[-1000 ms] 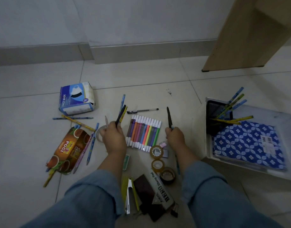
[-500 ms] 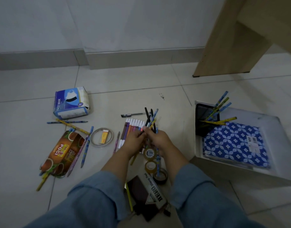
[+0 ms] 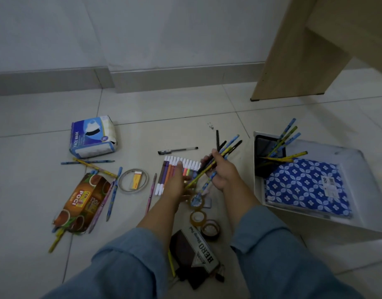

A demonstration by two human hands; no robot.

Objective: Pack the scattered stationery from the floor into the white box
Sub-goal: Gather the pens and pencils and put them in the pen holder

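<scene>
Pale tiled floor [image 3: 185,108], stationery scattered. Right hand [image 3: 223,172] grips bundle of pens and pencils [image 3: 228,147] near white box [image 3: 358,165]. Left hand [image 3: 175,184] flat, fingers [image 3: 179,169] straight, over marker set [image 3: 167,175].

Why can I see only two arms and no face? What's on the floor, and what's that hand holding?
The camera sits on the person's head and looks down, so you see only their own arms. The right hand grips a bundle of pens and pencils. The left hand is open above a row of markers. On the floor lie tape rolls, a face mask box and a tea box. The white box on the right holds a blue notebook.
</scene>
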